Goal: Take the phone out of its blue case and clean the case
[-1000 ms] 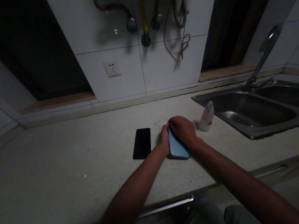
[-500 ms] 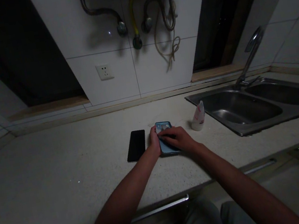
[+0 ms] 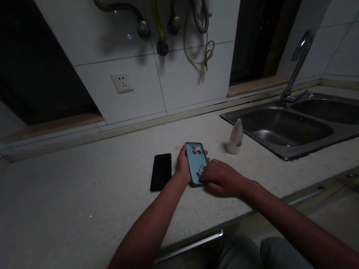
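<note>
1. Phone in a blue case (image 3: pixel 197 162): it lies back-up on the counter (image 3: pixel 71 190), camera end pointing toward the wall, well to the left of the sink (image 3: pixel 303 124).
2. Your left hand (image 3: pixel 184 161) cups the case's left edge; the thumb side runs along that edge and fingertips show past the top right corner, so the hand is wrapped around the case rather than spread flat.
3. Your right hand (image 3: pixel 222 178) sits at the case's lower right corner, fingers curled and bunched, tips touching the case. You cannot tell from this view whether they pinch the rim or only press on it.
4. A black phone (image 3: pixel 160 171) lies flat, screen dark, just left of the blue case and apart from it, farther still from the sink.
5. A small white bottle (image 3: pixel 234 137) with red marks stands between the blue case and the sink, near the sink's left rim, leaning slightly.
6. A curved tap (image 3: pixel 295 65) rises behind the sink's divider.
7. A wall socket (image 3: pixel 122 82) and a cluster of hoses (image 3: pixel 174 10) sit on the tiled wall, up and left of the sink.
</note>
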`<state>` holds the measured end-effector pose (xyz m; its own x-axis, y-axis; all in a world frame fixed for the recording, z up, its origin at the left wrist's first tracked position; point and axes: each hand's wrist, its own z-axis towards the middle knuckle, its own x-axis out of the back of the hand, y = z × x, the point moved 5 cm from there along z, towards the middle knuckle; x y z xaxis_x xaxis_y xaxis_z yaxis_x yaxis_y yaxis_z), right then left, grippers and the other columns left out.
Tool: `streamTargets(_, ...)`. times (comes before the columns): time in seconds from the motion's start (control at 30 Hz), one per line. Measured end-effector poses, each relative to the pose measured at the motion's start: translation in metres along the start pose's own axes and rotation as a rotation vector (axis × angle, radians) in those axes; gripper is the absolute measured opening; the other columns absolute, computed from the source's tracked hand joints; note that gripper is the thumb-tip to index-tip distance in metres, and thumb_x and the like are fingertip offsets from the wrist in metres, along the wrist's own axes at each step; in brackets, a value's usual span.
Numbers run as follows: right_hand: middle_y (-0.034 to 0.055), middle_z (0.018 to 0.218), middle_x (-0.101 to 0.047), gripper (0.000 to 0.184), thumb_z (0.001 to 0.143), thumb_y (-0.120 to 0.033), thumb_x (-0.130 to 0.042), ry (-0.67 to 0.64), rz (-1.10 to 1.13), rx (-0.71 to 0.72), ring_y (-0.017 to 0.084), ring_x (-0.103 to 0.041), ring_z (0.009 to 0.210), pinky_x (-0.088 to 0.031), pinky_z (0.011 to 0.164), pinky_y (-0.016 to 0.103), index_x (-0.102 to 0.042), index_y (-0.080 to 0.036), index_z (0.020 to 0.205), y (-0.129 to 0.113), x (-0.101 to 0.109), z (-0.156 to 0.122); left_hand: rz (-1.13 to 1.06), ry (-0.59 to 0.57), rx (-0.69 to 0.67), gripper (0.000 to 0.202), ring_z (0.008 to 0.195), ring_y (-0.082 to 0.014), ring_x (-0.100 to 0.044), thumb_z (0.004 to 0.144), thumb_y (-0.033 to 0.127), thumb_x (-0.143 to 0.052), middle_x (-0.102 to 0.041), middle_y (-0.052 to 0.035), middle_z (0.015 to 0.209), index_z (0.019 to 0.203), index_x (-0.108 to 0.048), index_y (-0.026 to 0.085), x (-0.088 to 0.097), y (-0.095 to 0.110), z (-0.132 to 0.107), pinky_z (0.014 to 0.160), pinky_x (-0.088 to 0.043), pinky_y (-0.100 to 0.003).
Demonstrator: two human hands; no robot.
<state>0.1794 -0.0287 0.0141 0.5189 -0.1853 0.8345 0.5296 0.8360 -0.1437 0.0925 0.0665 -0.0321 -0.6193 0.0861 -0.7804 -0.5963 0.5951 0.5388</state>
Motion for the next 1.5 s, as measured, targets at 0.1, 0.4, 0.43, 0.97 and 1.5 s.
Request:
streamTargets(0.1,0.0061,0.076,-0.064,0.014,0.085,-0.019,-0.052,-0.023,-0.118,0.036,0.021,-0.054,0.076,-0.038,0.077,0.035,-0.065,-0.018,0.082,0.005,0.002,0.004,0.026,-0.008,0.010,0.060,0.066,-0.0268,-0.068,0.095,0.054,-0.031,-0.072,-0.0175,0.079,0.100,-0.067,0.006,-0.003,0.001,0.000,0.068,-0.053,-0.038)
streamTargets(0.4,0.0077,0.081,-0.067,0.014,0.089,-0.014,-0.055,0.027,-0.356,0.014,0.021,-0.052,0.083,-0.035,0.081,0.035,-0.069,-0.017,0.088,0.043,0.008,0.014,0.034,0.072,0.040,0.049,0.059,-0.0211,-0.063,0.096,0.052,-0.039,-0.066,-0.0074,0.063,0.079,-0.065,0.014,-0.008,0.002,-0.005,0.071,-0.053,-0.035)
streamTargets(0.43,0.0081,0.081,-0.067,0.014,0.089,-0.015,-0.056,0.031,-0.367,-0.009,0.022,-0.052,0.083,-0.034,0.081,0.036,-0.069,-0.017,0.090,0.048,0.008,0.016,0.034,0.083,0.034,0.047,0.057,-0.0201,-0.062,0.096,0.051,-0.041,-0.065,-0.0066,0.062,0.077,-0.065,0.015,-0.007,0.002,-0.003,0.070,-0.052,-0.034)
streamTargets(0.97,0.0083,0.088,-0.064,0.025,0.089,-0.023,-0.044,0.707,0.161,-0.671,0.022,-0.055,0.075,-0.042,0.070,0.035,-0.062,-0.019,0.106,0.110,0.020,-0.010,0.069,-0.079,0.026,0.047,0.064,-0.0223,-0.069,0.095,0.052,-0.043,-0.071,-0.0125,0.074,0.090,-0.067,0.012,-0.010,0.006,-0.005,0.062,-0.056,-0.034)
streamTargets(1.5,-0.0079,0.060,-0.048,0.043,0.079,-0.051,-0.066,0.542,1.025,-0.836,0.013,-0.047,0.050,-0.038,0.049,0.025,-0.057,-0.024,0.111,0.095,-0.007,0.003,0.142,0.031,-0.124,0.027,0.039,-0.0100,-0.052,0.083,0.040,-0.074,-0.058,0.0014,0.052,0.084,-0.065,0.014,-0.011,0.009,-0.019,0.040,-0.041,-0.021)
